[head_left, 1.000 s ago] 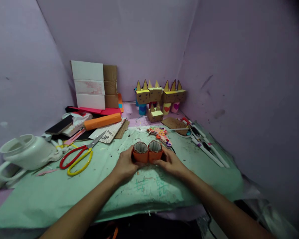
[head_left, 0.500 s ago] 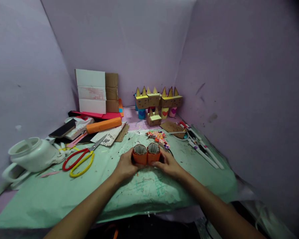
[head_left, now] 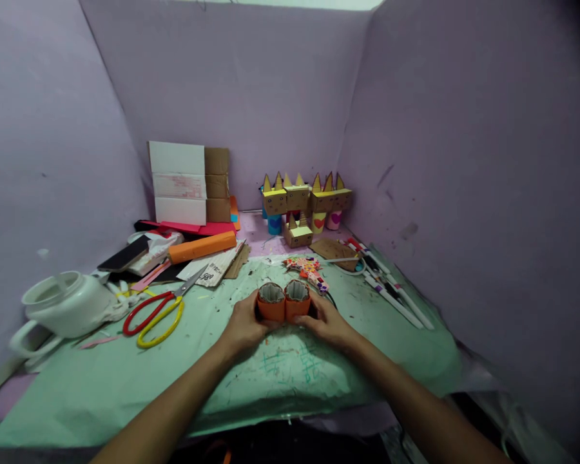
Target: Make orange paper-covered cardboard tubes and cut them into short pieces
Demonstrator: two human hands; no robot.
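Two short orange tubes stand upright side by side and touching on the green-covered table (head_left: 212, 374). My left hand (head_left: 245, 325) is wrapped round the outer side of the left orange tube (head_left: 271, 310). From the other side, my right hand (head_left: 329, 322) grips the right orange tube (head_left: 298, 309), its thumb on the front. Both tubes are open at the top, with a greyish, ridged inner wall. Just behind them lies a flower-patterned glue gun (head_left: 309, 269). The tubes' backs and some fingertips are hidden.
Scissors (head_left: 167, 309) with red and yellow handles and a white pot (head_left: 65, 303) lie to the left. An orange paper roll (head_left: 202, 247) and cardboard sheets (head_left: 178, 183) are behind. Cardboard figures (head_left: 297, 201) stand at the back; markers (head_left: 396, 296) lie right. Purple walls surround the table.
The view has tilted slightly upward, so the scene sits a little lower and the wall's top edge shows. Both hands keep hold of the two orange tubes in the same place.
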